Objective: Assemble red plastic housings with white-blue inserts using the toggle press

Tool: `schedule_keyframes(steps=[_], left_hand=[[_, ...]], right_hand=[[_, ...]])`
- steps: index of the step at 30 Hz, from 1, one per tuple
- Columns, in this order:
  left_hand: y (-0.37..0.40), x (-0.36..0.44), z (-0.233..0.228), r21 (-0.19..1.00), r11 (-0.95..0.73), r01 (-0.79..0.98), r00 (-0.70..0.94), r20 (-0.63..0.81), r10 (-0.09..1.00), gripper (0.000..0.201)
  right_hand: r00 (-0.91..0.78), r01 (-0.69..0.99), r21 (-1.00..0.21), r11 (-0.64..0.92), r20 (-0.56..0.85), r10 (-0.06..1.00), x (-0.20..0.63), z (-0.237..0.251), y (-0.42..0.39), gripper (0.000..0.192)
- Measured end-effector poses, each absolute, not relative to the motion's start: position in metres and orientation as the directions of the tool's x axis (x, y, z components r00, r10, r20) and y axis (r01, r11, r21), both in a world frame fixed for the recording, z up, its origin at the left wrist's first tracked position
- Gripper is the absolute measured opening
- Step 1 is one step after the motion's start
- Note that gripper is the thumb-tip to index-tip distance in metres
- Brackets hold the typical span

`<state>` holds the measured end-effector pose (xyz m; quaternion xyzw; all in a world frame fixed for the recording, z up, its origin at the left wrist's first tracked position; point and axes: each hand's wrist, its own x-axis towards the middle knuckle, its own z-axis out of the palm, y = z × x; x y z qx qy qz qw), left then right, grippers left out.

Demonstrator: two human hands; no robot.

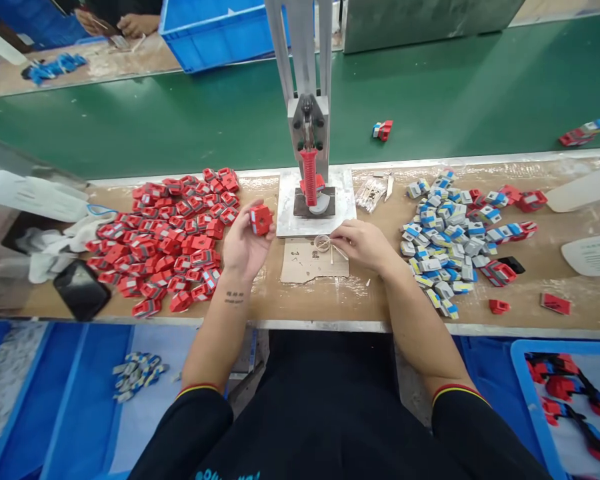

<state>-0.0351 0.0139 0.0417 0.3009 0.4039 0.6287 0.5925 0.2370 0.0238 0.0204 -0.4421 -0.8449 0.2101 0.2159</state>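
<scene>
Red plastic was presented by the small moulded part (pixel 261 219) held up in the left hand (pixel 244 245). For steady work, it was judged best that this part be gripped firmly, that the small round dish (pixel 323 243) be left flat, and that only a light touch be used with the thin stick (pixel 340 252). The left hand was turned palm up and half closed, the part being held at its thumb and fingertips. The right hand (pixel 359 243) was drawn into a fingertip pinch — the stick was apparently gripped there, just at the dish, whose contents could not be made out. Beneath the dish, a cardboard sheet (pixel 300 270) was laid on the bench (pixel 305 303). Beyond it, a lever press (pixel 309 177) was mounted on a pale plate (pixel 289 217). The bench was heaped with red parts (pixel 170 233) to the left and grey, blue and yellow pieces (pixel 445 240) to the right — a green belt (pixel 180 127) was set farther out.
</scene>
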Motion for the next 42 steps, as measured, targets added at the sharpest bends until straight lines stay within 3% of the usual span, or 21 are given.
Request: schedule_keyframes(steps=[3,6,11,14,19,23,28,32,42], left_hand=[[0.033,-0.025,0.03,0.821,0.044,-0.569,-0.117,-0.134,0.984,0.018],[0.041,-0.028,0.01,0.843,-0.021,-0.538,-0.164,-0.08,0.983,0.023],[0.035,-0.036,-0.022,0.94,-0.164,-0.298,-0.133,0.129,0.983,0.052],[0.03,-0.034,-0.026,0.961,-0.25,-0.114,-0.145,0.233,0.962,0.059],[0.014,-0.017,-0.015,0.92,-0.375,0.115,-0.041,0.382,0.923,0.049],[0.0,-0.002,-0.004,0.858,-0.467,0.215,0.052,0.467,0.883,0.037],[-0.006,0.004,0.004,0.772,-0.59,0.238,0.113,0.581,0.806,0.032],[-0.006,0.004,0.005,0.763,-0.594,0.254,0.116,0.586,0.802,0.032],[-0.009,0.005,0.006,0.771,-0.565,0.294,0.131,0.553,0.823,0.031]], right_hand=[[-0.489,0.676,-0.525,0.517,0.205,0.848,0.228,0.02,0.021,0.02],[-0.475,0.688,-0.52,0.506,0.204,0.856,0.22,0.018,0.02,0.018],[-0.461,0.655,-0.583,0.481,0.196,0.865,0.22,0.017,0.021,0.015],[-0.418,0.594,-0.648,0.476,0.256,0.871,0.227,0.023,0.02,0.015],[-0.08,0.347,-0.812,0.47,0.474,0.877,0.238,0.037,0.015,0.016],[0.096,0.124,-0.833,0.539,0.55,0.829,0.225,0.04,0.008,0.022],[0.053,0.127,-0.871,0.474,0.483,0.874,0.209,0.039,0.0,0.031],[0.026,0.181,-0.887,0.425,0.437,0.899,0.207,0.038,-0.001,0.038],[-0.013,0.213,-0.891,0.401,0.408,0.913,0.203,0.036,-0.001,0.027]])
